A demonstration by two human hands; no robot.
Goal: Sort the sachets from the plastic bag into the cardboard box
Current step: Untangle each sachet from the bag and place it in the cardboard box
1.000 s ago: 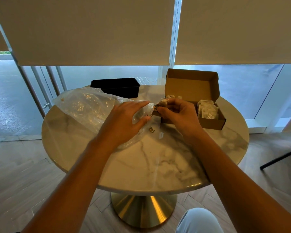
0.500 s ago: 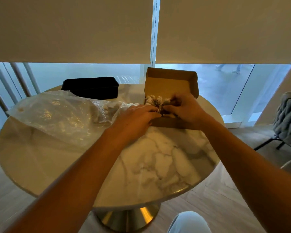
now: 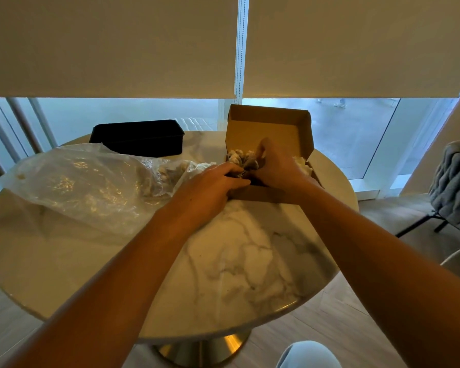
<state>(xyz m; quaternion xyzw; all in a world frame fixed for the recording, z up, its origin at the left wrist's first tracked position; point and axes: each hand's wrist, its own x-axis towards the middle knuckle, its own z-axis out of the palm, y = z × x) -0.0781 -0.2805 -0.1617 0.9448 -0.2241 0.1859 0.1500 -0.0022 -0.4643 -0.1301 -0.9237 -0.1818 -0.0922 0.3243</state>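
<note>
Both hands meet over the near left corner of the cardboard box (image 3: 270, 128), which sits open on the far right part of the table (image 3: 237, 261) with its lid standing up behind, so the inside is free to reach from above and from the near side; the left hand (image 3: 213, 181) lies over the box's front wall with its fingers (image 3: 233, 170) curled down onto a small bunch of sachets (image 3: 239, 158), and the right hand (image 3: 275, 168) comes in from the other side with its fingers bent around the same bunch, apparently so the two can press the packets upright into a row; how firmly either hand grips is hard to tell, since the fingertips are hidden among the packets; more pale sachets show at the box's right end, past the right hand; the plastic bag (image 3: 85, 187) lies slumped on the table just left of the box, its mouth turned toward the hands, which keeps the reach short; a few sachets still show through it near that mouth, so the sorting looks only part done; a black tray (image 3: 137, 138) stands behind the bag, apart from the work.
</note>
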